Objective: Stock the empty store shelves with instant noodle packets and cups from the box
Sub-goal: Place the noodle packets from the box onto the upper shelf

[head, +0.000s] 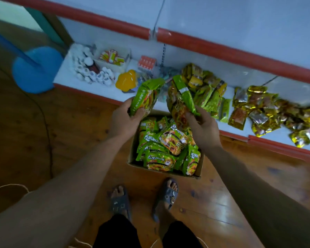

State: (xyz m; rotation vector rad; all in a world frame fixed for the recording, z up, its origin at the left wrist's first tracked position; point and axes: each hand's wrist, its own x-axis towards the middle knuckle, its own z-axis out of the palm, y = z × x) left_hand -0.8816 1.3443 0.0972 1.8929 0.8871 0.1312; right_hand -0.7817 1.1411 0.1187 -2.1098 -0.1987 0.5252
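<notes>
A cardboard box (pixel 132 149) stands on the wooden floor in front of my feet, filled with several green noodle packets (pixel 161 160). My left hand (pixel 123 120) grips a green packet (pixel 145 95) above the box's far left corner. My right hand (pixel 202 127) holds another green packet (pixel 181 101) above the far right side. Both packets are lifted toward the low white shelf (pixel 97 86). A pile of green packets (pixel 209 93) lies on that shelf just past my right hand.
On the shelf, gold packets (pixel 268 111) spread to the right; small white bottles (pixel 89 70), a clear tub (pixel 113 58), a red carton (pixel 147 63) and a yellow item (pixel 126 80) sit to the left. A blue stand base (pixel 36 70) and a cable lie on the floor at left.
</notes>
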